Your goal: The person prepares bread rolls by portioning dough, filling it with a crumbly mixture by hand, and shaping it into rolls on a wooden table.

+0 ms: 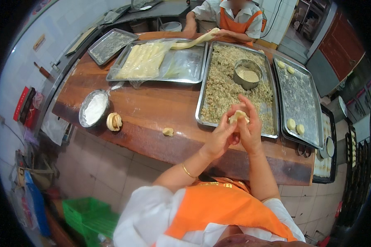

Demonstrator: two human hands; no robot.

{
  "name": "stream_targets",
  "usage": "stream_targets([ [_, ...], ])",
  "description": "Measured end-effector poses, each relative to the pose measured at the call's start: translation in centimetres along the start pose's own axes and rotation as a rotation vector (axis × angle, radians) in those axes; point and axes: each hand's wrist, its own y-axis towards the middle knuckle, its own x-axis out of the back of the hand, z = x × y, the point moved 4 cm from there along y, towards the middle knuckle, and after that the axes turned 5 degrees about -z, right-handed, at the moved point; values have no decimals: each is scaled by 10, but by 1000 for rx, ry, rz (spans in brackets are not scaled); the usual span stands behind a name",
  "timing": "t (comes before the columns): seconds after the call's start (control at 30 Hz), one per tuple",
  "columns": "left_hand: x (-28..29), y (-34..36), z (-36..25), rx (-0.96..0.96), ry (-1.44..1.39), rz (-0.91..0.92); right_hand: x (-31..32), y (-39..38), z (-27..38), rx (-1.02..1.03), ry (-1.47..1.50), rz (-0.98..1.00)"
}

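I have the left hand point(220, 138) and the right hand point(251, 129) drawn together, both closed around a small piece of pale dough point(239, 115), the thumbs pressed in against it and one right finger stretched clear; how the left fingers sit behind it I cannot tell. From my camera the dough lies between the two grips, at the upper side of the thumbs, and in line with the near edge of a large metal tray point(200, 116). That tray is spread with crumbly filling point(218, 84), and a round metal container point(244, 83) of pale grains stands on it. To its right I see a floured tray point(299, 94) with four pale dough rounds, two at each end. Left of the hands, a loose dough lump point(167, 131), a coiled dough piece point(113, 122) and a bowl of white flour point(83, 113) sit along the near side of the brown wooden table point(160, 99). Farther back, a steel tray point(186, 69) holds dough strips point(142, 57) partly under clear plastic, and across the table a co-worker point(243, 22) in an orange apron grasps one long strip. Around the table I make out a tiled floor point(111, 164), a green crate point(86, 210), white walls and a reddish-brown door point(343, 39).
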Motion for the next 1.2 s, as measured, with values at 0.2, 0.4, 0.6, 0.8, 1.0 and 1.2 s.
stream_targets([
  [0.2, 0, 1, 9, -134, 123, -60, -9, -9, -6, -21, 17, 165],
  [0.4, -28, -8, -16, -136, 39, -163, -9, -4, 16, 135, 77, 121],
  [0.6, 13, 6, 3, -111, 225, -85, -10, -3, 3, 168, -52, 198],
  [0.8, -17, -5, -13, -13, 97, -19, 0, -2, -4, 3, 11, 137],
  [1.0, -4, -4, -5, -94, 259, -78, -10, -7, 2, 69, 107, 243],
  [1.2, -5, -5, 3, -112, 312, -36, 4, -15, -28, -129, 140, 173],
])
